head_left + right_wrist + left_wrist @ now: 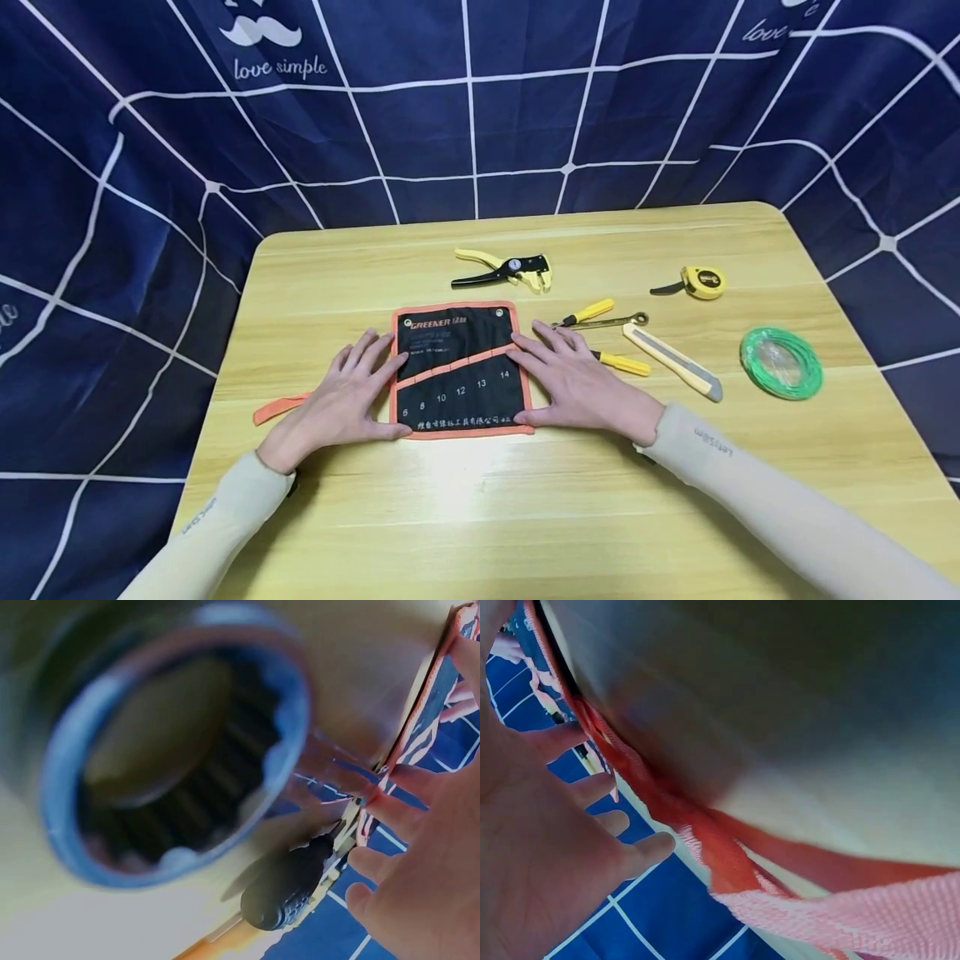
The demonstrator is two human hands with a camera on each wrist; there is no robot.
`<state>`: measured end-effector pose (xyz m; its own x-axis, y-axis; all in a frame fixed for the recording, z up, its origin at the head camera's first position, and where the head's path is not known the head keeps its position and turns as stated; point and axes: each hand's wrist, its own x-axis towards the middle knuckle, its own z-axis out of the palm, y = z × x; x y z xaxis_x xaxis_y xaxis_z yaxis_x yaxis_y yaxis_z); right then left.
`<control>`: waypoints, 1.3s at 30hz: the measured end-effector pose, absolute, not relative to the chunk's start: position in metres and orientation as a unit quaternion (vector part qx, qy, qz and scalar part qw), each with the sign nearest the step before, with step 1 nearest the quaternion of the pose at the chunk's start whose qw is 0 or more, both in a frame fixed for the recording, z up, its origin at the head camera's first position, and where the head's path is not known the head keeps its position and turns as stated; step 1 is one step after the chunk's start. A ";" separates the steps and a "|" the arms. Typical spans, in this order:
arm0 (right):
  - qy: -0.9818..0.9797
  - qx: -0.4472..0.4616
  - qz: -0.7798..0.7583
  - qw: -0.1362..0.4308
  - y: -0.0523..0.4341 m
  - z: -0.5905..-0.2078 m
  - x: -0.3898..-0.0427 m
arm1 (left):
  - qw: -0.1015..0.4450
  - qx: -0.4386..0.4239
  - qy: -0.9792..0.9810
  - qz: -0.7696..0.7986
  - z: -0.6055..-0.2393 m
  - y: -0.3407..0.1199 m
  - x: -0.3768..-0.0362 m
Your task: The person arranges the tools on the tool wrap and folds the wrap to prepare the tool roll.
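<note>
A black tool pouch (461,379) with orange trim, GREENER lettering and numbered pockets lies flat on the wooden table, its pockets showing no tools. My left hand (348,396) rests at its left edge, fingers spread, with thumb and fingertips on the border. On the opposite edge, the fingertips of my right hand (573,383) touch the trim in the same way. An orange strap (281,407) sticks out beyond the left hand; in the left wrist view the strap (727,859) crosses close to the camera. Close up in the right wrist view are a wrench's ring end (67,810) and a screwdriver (289,889).
Behind the pouch lie yellow-and-black wire strippers (513,267). Right of it are two yellow-handled screwdrivers (596,309), a ring wrench (611,321), a utility knife (675,364), a tape measure (703,282) and a green wire coil (810,362). Blue curtain (420,133) surrounds the table.
</note>
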<state>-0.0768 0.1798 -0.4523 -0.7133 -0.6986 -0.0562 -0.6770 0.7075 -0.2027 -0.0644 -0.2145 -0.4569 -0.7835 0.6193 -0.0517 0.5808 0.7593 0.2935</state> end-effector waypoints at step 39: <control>0.903 -0.405 -0.131 0.058 0.177 -0.446 -0.066 | -0.037 0.270 0.952 0.140 -0.453 -0.217 -0.062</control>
